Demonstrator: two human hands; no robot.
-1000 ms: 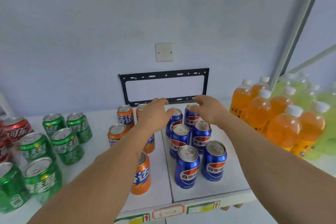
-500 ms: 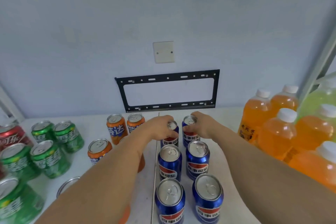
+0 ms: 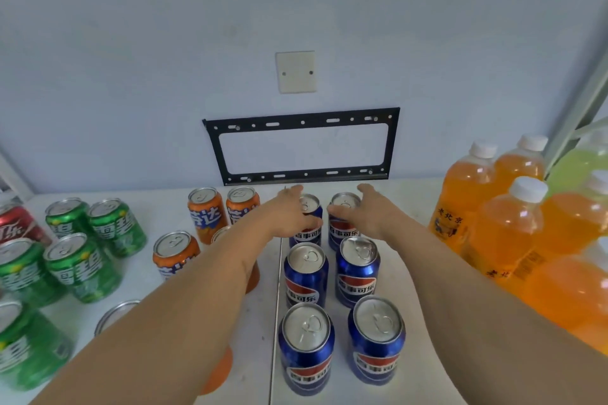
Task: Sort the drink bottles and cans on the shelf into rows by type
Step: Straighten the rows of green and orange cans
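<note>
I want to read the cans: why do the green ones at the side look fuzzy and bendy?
Head view: the wide-angle lens stretches and smears the edges, so the green cans lean and blur; the blue cans mid-frame stay sharp, with soft, even light.

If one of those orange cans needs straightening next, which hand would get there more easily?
Probably the left hand: it sits right beside the orange cans. The right hand is farther, with the blue cans standing between.
</note>
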